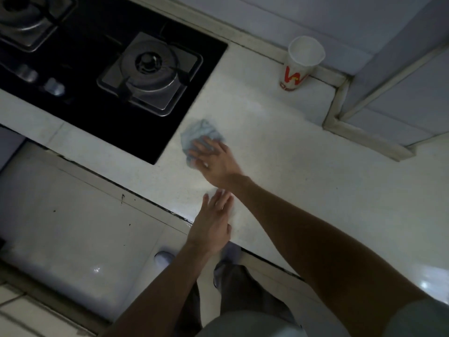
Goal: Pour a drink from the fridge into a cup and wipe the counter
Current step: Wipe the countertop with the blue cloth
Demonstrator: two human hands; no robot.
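Bench (303, 171): pale stone-look slab, fine speckle, smooth, low sheen.
Hob (206, 52): black glass, glossy, faint reflections.
Burner tray (170, 103): grey metal, brushed look, dull shine.
Knobs (54, 87): metal-look, bright glint; blurred.
Cup (301, 64): paper, matt white inside, red-and-yellow print outside.
Cloth (201, 132): pale blue fabric, soft, crumpled, matt.
Cabinet door (73, 215) under bench: white, smooth, glossy, sharp highlight spots, few dark specks.
Sealant strip (335, 100) at bench back edge: off-white, matt, uneven.
Wall panel (401, 69): pale, smooth, satin.

paper cup (301, 65), red letter W with yellow, lower text unreadable
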